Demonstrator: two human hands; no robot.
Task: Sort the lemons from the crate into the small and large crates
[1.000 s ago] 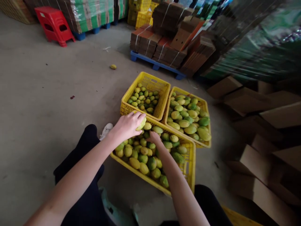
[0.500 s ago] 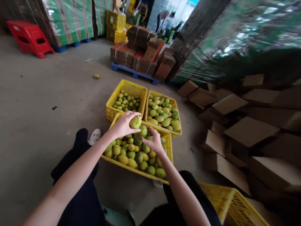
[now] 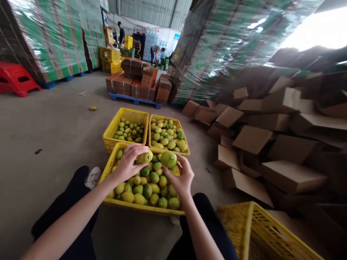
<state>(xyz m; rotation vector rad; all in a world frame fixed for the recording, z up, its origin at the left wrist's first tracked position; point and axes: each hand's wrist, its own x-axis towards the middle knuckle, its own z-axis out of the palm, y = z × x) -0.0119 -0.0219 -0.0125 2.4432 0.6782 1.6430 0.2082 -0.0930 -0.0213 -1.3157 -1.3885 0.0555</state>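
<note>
My left hand [image 3: 129,164] grips a yellow-green lemon [image 3: 145,156] between thumb and fingers. A greener lemon [image 3: 168,159] is held in my right hand [image 3: 182,177], a short way to the right of the first. Both hands are raised over the near yellow crate [image 3: 141,207], which holds many green and yellow lemons [image 3: 147,191]. Behind it stand two more yellow crates: the back left crate [image 3: 108,137] has smaller, greener lemons, and the back right crate [image 3: 185,137] has larger, yellower ones.
Another yellow crate [image 3: 251,224] stands by my right leg. Cardboard boxes [image 3: 253,139] are heaped on the right. Ahead, bundled cardboard [image 3: 138,68] lies on a blue pallet [image 3: 135,100]. A loose lemon [image 3: 92,108] and a red stool [image 3: 18,77] are on the left floor. Two people are far back.
My right hand has closed on the greener lemon and lifted it beside the one in my left hand. The view has tilted up and turned right.
</note>
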